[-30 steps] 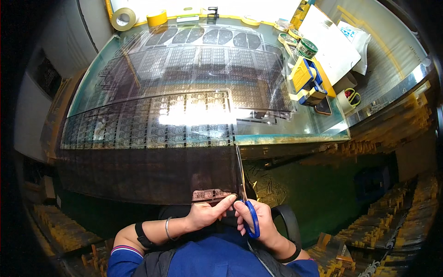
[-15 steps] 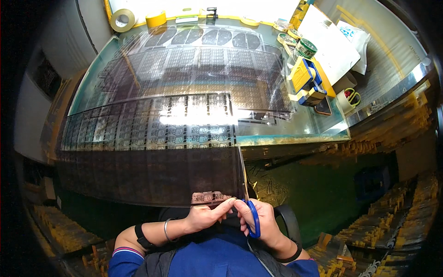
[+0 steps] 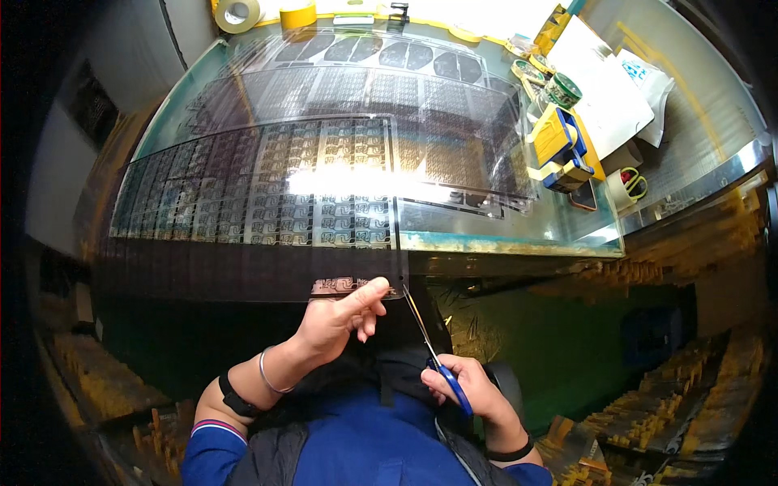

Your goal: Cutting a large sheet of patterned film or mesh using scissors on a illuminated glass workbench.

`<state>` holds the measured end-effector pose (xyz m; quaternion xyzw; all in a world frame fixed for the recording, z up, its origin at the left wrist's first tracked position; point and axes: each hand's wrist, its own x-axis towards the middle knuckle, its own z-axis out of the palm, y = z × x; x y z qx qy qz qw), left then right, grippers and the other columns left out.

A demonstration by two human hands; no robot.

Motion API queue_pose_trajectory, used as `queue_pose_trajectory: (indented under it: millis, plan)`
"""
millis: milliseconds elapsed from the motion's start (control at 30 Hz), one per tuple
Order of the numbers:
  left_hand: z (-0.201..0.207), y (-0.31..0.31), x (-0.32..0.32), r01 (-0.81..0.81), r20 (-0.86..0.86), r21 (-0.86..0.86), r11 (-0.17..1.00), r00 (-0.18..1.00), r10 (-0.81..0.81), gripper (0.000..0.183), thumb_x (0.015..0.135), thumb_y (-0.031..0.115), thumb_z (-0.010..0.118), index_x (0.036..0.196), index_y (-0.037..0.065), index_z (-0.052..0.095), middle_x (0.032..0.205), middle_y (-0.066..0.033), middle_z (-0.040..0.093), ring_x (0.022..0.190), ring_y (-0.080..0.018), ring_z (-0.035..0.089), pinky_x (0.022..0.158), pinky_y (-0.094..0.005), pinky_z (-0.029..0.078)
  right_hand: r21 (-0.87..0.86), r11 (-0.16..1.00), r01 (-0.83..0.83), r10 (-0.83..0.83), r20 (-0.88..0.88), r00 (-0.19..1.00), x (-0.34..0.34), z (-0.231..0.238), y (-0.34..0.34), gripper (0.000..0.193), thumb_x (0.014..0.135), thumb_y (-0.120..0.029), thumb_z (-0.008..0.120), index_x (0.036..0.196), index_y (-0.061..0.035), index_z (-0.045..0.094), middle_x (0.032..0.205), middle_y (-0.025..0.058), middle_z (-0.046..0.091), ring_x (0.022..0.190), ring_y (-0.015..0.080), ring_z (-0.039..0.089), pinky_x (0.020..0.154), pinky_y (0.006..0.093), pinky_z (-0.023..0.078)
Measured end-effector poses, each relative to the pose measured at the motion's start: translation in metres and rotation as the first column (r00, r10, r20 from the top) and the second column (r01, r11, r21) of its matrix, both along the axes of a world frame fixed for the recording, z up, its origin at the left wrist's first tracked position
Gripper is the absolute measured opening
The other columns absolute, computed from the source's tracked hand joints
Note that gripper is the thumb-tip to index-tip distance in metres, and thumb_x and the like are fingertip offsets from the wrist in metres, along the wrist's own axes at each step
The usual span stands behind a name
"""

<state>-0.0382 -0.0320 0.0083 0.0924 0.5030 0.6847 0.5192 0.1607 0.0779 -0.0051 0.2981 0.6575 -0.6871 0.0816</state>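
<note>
your left hand (image 3: 340, 320) grips the near edge of the dark, see-through patterned sheet (image 3: 251, 206), thumb laid on top near its right corner. from there the sheet spreads away beyond that hand and well out to its left; its far part lies over the glass-topped counter (image 3: 571, 223), and its near part hangs past the counter's edge toward you. a bright glare crosses the sheet straight ahead of your thumb.

your right hand (image 3: 470, 385) is closed around the blue handles of the scissors (image 3: 432, 351), to the right of your left hand and nearer your body, the two hands apart. the blades point away from it, up and left, with the tips just beside the sheet's near right corner; you cannot tell whether they touch it.

well beyond your right hand and to its right stand a yellow and blue tape dispenser (image 3: 559, 146) and, farther right, a pale cup (image 3: 619, 190) holding a green-handled tool.
</note>
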Motion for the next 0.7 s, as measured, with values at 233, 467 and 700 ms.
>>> queue_pose_trajectory:
  millis: [233,467,700]
  plan:
    - [0.006,0.002,0.000,-0.007,0.152,-0.011,1.000,0.988,0.008,0.014,0.080,0.019,0.060,0.083,0.006,0.060,0.063,-0.0020,0.057,0.047,-0.0075,0.051,0.039,-0.0177,0.037,-0.106,0.993,-0.044,0.041,-0.028,0.999,-0.006,0.005,0.010,0.024,0.079,-0.026,0.062,0.073,-0.0039,0.057,0.057,-0.0039,0.048,0.051,0.0038,0.045,0.046,0.0197,0.036]
    - [0.005,0.001,-0.001,0.020,0.166,0.012,1.000,0.986,-0.021,0.014,0.081,0.019,0.060,0.080,0.005,0.060,0.063,-0.0016,0.057,0.046,-0.0064,0.051,0.038,-0.0168,0.037,-0.249,0.960,-0.125,0.095,-0.131,0.987,-0.013,0.006,0.018,0.023,0.082,-0.023,0.055,0.074,-0.0010,0.056,0.059,0.0013,0.051,0.052,0.0075,0.049,0.046,0.0205,0.041]
    - [0.005,0.007,0.003,0.027,0.144,-0.025,0.999,0.989,-0.023,0.012,0.079,0.017,0.063,0.075,0.006,0.060,0.060,-0.0013,0.057,0.045,-0.0052,0.049,0.037,-0.0165,0.037,-0.300,0.954,-0.011,0.015,0.010,1.000,-0.015,0.015,0.005,0.024,0.084,-0.019,0.051,0.071,0.0012,0.053,0.055,0.0048,0.051,0.044,0.0104,0.049,0.039,0.0219,0.041]
